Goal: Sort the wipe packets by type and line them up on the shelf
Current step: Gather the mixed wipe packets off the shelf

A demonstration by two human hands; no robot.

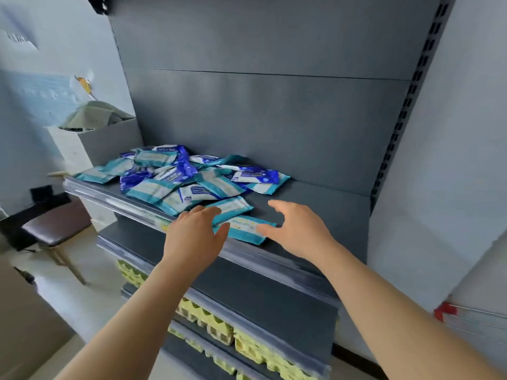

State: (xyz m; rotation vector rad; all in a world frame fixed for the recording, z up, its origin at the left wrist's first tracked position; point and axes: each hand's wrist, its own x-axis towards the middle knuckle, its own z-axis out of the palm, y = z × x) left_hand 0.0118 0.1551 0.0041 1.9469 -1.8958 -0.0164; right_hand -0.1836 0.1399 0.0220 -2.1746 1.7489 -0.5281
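Observation:
A loose heap of wipe packets (192, 176) lies on the left half of the dark grey shelf (323, 204). Some packets are teal and white (219, 186), others dark blue and white (255, 176). One teal packet (244, 229) lies apart at the shelf's front edge. My left hand (194, 234) hovers at that packet's left end with fingers spread. My right hand (296, 229) is open at its right end, thumb touching or almost touching the packet. Neither hand grips anything.
The right half of the shelf is bare, bounded by a slotted upright (406, 105). Lower shelves hold yellow egg cartons (208, 322). A brown stool (55, 226) stands on the floor to the left, and a grey box (109, 138) stands beside the shelf.

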